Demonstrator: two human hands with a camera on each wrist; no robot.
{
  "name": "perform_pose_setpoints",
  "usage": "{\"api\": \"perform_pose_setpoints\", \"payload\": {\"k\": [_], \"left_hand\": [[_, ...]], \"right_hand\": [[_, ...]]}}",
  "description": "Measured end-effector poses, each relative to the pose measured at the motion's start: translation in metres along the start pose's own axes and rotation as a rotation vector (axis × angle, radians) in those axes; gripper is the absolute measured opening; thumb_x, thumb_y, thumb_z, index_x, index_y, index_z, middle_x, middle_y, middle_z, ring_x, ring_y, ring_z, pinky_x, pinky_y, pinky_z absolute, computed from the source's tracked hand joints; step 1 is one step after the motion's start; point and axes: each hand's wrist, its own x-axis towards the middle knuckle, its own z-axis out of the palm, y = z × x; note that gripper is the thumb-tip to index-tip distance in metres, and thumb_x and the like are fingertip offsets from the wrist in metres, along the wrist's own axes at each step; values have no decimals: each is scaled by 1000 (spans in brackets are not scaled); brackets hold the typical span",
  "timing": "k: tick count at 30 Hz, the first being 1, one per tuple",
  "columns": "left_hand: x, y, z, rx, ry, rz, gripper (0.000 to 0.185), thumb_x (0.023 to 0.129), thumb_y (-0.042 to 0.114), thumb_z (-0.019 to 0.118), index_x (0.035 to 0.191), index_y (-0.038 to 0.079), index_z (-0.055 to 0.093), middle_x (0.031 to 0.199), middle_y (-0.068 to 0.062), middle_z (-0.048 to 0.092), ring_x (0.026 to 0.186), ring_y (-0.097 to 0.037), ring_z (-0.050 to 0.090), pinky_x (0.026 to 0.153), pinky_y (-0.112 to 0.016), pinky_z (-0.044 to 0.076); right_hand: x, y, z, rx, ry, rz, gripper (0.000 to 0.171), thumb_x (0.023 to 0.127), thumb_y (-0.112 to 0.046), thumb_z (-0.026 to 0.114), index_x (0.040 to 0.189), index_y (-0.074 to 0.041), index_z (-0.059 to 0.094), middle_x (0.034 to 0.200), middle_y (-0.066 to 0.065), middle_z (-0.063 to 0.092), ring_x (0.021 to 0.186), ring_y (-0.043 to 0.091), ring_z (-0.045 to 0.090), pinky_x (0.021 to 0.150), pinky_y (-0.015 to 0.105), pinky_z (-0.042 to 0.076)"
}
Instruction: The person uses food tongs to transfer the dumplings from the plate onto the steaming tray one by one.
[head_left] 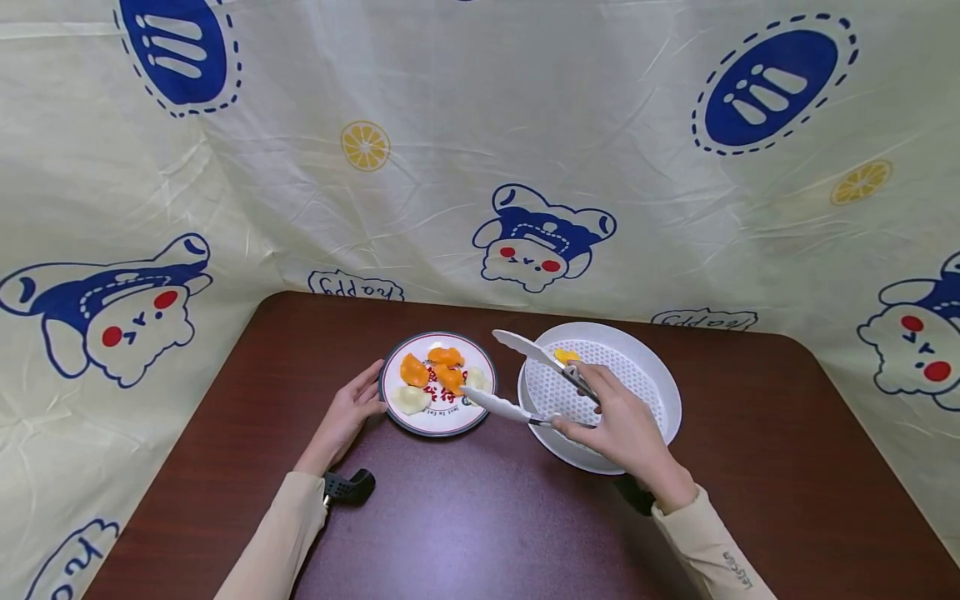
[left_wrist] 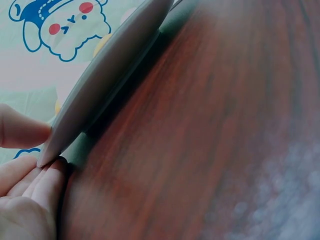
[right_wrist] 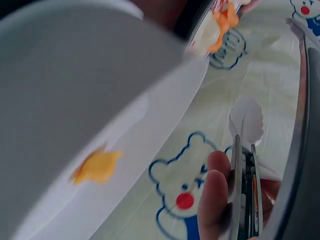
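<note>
At the left rim of a round white plate [head_left: 442, 427], my left hand [head_left: 352, 408] pinches the edge. The left wrist view shows the thumb above the rim and fingers beneath. On the plate lie several orange pieces [head_left: 414, 370] and pale, flat pieces [head_left: 412, 399]. White-tipped tongs [head_left: 498, 406] are held in my right hand [head_left: 622, 417] over a white round strainer basket [head_left: 663, 375]. The tongs' arms stand apart; the nearer tip reaches over the plate's right side. A yellow-orange piece [head_left: 567, 356] lies in the basket, also visible in the right wrist view.
The brown wooden table [head_left: 480, 517] has rounded far corners. Behind it hangs a pale printed cloth [head_left: 450, 242], close to the table's far edge. Dark wrist-worn devices [head_left: 349, 487] sit at both sleeves.
</note>
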Motion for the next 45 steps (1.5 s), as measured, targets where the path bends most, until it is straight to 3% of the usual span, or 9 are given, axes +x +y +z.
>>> {"api": "perform_pose_setpoints", "payload": {"k": [6, 12, 21, 36, 45], "left_hand": [[0, 0, 0, 14, 10, -5, 71, 87, -14, 50, 150, -2, 20, 156, -14, 18, 140, -28, 24, 107, -31, 29], [1, 0, -1, 30, 9, -3, 71, 87, -14, 51, 150, -3, 20, 156, -15, 18, 140, -29, 24, 107, -32, 29], [1, -1, -1, 4, 5, 12, 71, 86, -14, 51, 149, -4, 21, 156, -15, 19, 140, -30, 24, 108, -32, 29], [0, 0, -1, -1, 1, 10, 71, 86, -14, 51, 150, -4, 20, 156, -15, 19, 140, -29, 25, 108, -31, 28], [-1, 0, 0, -6, -1, -2, 71, 87, -14, 50, 150, -2, 20, 157, -13, 18, 140, -26, 25, 106, -29, 31]], "right_hand": [[3, -20, 18, -27, -13, -70, 75, 73, -43, 77, 133, -5, 53, 124, 13, 57, 93, 27, 61, 69, 45, 54], [12, -38, 33, -38, -65, -133, 69, 76, -45, 76, 131, -8, 56, 120, 6, 59, 96, 22, 59, 71, 42, 53], [23, -52, 51, -26, -109, -163, 59, 81, -40, 74, 127, -7, 60, 117, 6, 62, 102, 22, 61, 77, 43, 54], [32, -57, 65, -55, -119, -171, 50, 83, -36, 72, 123, -7, 63, 108, 4, 64, 88, 19, 62, 65, 39, 54], [31, -55, 68, -75, -69, -178, 44, 81, -36, 73, 117, -11, 67, 100, 0, 66, 78, 14, 61, 55, 33, 51]]}}
